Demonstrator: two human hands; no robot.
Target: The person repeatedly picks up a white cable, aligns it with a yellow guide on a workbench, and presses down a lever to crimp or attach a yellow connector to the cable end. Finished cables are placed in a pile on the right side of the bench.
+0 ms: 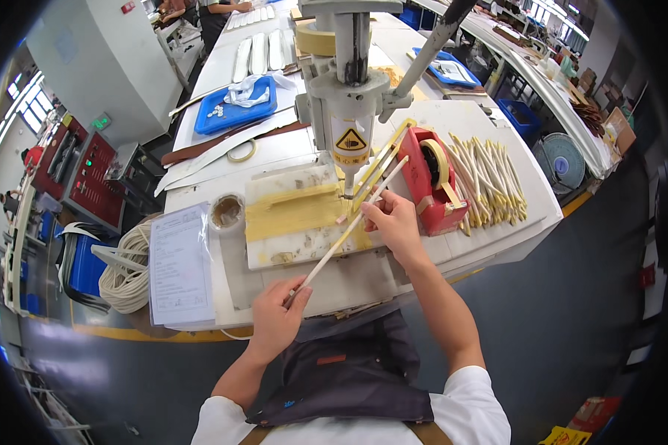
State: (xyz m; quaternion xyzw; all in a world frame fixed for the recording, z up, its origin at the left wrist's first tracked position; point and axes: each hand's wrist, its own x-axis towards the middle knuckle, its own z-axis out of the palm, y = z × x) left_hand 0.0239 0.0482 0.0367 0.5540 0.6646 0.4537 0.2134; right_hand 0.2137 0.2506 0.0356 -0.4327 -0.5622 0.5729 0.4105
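Note:
A thin white cord [331,252] runs slantwise between my hands, over the front of a white board [263,257]. My left hand [276,315] is closed on its near end, close to the table's front edge. Further up, the fingers of my right hand [395,225] pinch the same cord just below the tip of a hand-lever press [351,182]. The cord's far end reaches up beside a red tape dispenser [427,182]. Yellow tape [293,210] covers part of the board. To the right lies a pile of white cords with yellow ends [490,178].
A blue tray [236,107] sits beyond the board, with a tape ring [243,150] nearer. A round tub [227,212] and a printed sheet [180,267] lie at left. The press lever [430,55] slants up rightward. Coiled rope [126,274] hangs off the left side.

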